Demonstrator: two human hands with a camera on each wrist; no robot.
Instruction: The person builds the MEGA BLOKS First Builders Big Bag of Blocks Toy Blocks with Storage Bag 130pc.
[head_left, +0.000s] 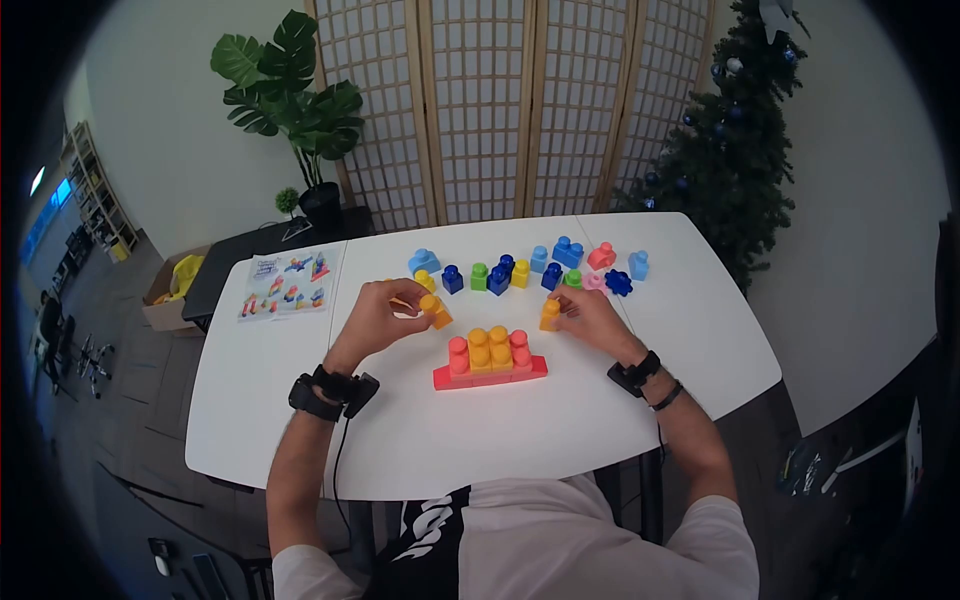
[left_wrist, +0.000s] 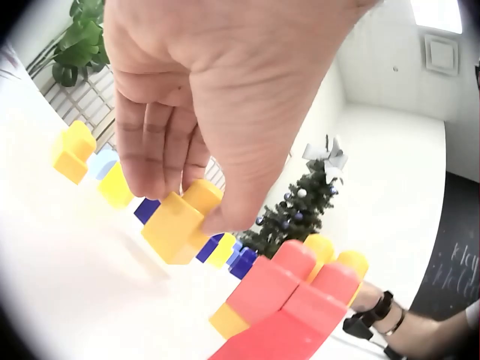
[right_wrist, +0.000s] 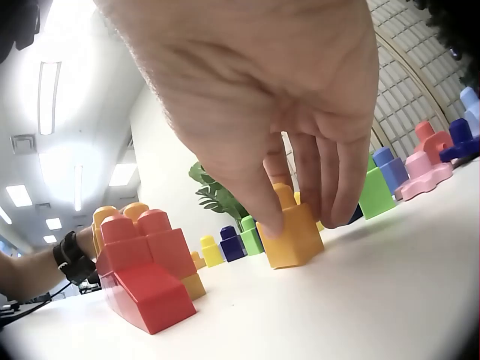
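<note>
My left hand [head_left: 388, 316] pinches an orange toy building block [head_left: 437, 313] between thumb and fingers, and in the left wrist view that block [left_wrist: 174, 231] is tilted close over the table. On the other side, my right hand [head_left: 598, 322] grips a second orange block [head_left: 549, 317] with thumb and fingertips. In the right wrist view this block [right_wrist: 292, 241] stands upright at the tabletop. Between the hands and nearer the body sits a built piece: a long red base [head_left: 490, 380] with sloped ends, carrying red studded blocks [head_left: 459, 357] at both sides and orange ones [head_left: 489, 350] in the middle.
Loose blocks in several colours line the far side, among them a light blue block [head_left: 423, 262], a green block [head_left: 479, 277] and a dark blue flower-shaped piece [head_left: 618, 283]. A printed picture sheet [head_left: 290, 284] lies at the left of the white table [head_left: 260, 400].
</note>
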